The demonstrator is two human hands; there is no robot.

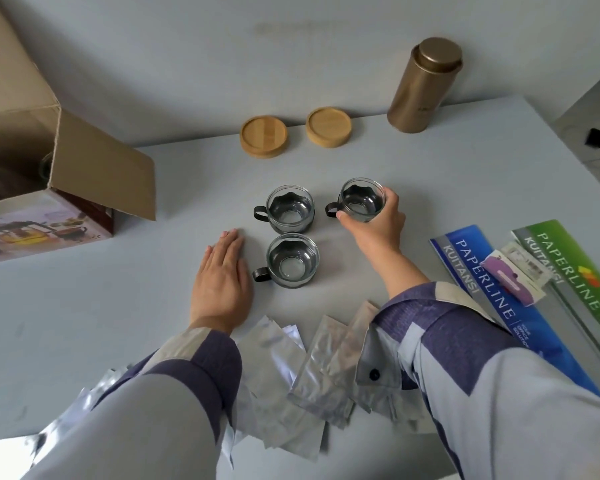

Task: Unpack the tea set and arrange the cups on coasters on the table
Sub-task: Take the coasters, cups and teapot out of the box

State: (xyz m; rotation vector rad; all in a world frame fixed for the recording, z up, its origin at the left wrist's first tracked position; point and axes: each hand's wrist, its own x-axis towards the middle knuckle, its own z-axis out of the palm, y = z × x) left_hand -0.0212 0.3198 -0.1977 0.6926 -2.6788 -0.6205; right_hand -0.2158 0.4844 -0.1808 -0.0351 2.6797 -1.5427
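Observation:
Three glass cups with dark handles stand in the middle of the grey table (125, 306). My right hand (378, 226) grips the right cup (361, 200) round its side, thumb at the front, fingers behind. The left cup (290, 213) and the near cup (293, 259) stand free. My left hand (220, 282) lies flat on the table, fingers straight, just left of the near cup. Two round wooden coasters, one (264, 135) and another (328, 126), lie bare at the table's far edge.
An open cardboard box (66, 188) lies at the left with its flap out. A gold canister (423, 86) stands at the far right. Several silver foil pouches (291, 368) lie at the near edge. Blue and green receipt books (492, 299) lie at the right.

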